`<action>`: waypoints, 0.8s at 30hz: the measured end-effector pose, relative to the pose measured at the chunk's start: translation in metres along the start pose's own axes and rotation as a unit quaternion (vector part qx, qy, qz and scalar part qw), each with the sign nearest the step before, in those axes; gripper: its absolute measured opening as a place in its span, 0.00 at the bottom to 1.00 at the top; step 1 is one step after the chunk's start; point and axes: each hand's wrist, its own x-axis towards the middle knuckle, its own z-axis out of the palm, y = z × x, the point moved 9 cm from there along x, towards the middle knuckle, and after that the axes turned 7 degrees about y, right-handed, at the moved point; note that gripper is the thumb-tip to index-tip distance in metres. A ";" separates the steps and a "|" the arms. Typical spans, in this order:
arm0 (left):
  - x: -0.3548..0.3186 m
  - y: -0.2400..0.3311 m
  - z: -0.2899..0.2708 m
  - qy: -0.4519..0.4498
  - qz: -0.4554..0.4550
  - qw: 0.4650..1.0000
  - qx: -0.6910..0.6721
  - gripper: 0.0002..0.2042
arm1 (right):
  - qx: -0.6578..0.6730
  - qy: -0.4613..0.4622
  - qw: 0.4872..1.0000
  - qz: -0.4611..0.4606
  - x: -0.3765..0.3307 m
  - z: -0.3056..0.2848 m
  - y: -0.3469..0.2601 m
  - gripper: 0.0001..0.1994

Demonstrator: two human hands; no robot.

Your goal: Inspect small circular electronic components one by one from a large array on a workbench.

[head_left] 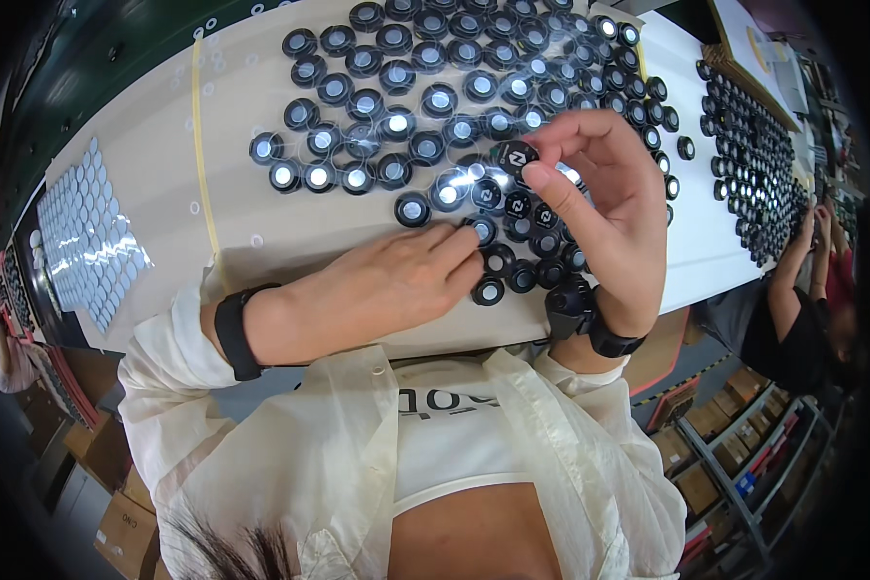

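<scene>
Right hand (604, 208) pinches one black round cap (516, 156) between thumb and fingertips, lifted just above the cap cluster (435, 97) on the table (261, 232). Left hand (387, 285) lies flat, fingers together, fingertips touching a cap at the cluster's near edge, directly below the held cap.

Caps (551, 266) partly hidden under right hand (614, 208); co-worker (812, 309) cut off.

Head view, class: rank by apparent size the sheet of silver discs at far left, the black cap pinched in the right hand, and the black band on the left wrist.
1. Sheet of silver discs, clearly largest.
2. Black band on the left wrist.
3. Black cap in the right hand. It looks close in size to the band and is held up nearer the camera, so their order is unsure.
</scene>
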 end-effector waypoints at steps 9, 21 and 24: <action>-0.016 -0.069 -0.028 0.133 -0.204 0.871 -0.427 0.21 | 0.173 0.017 0.984 0.031 -0.005 0.022 0.010 0.08; -0.027 -0.098 -0.040 0.313 -0.223 0.765 -0.518 0.22 | 0.196 0.023 0.977 0.085 -0.005 0.039 0.019 0.07; -0.025 -0.098 -0.039 0.319 -0.225 0.754 -0.528 0.22 | 0.195 0.021 0.977 0.083 -0.004 0.039 0.021 0.07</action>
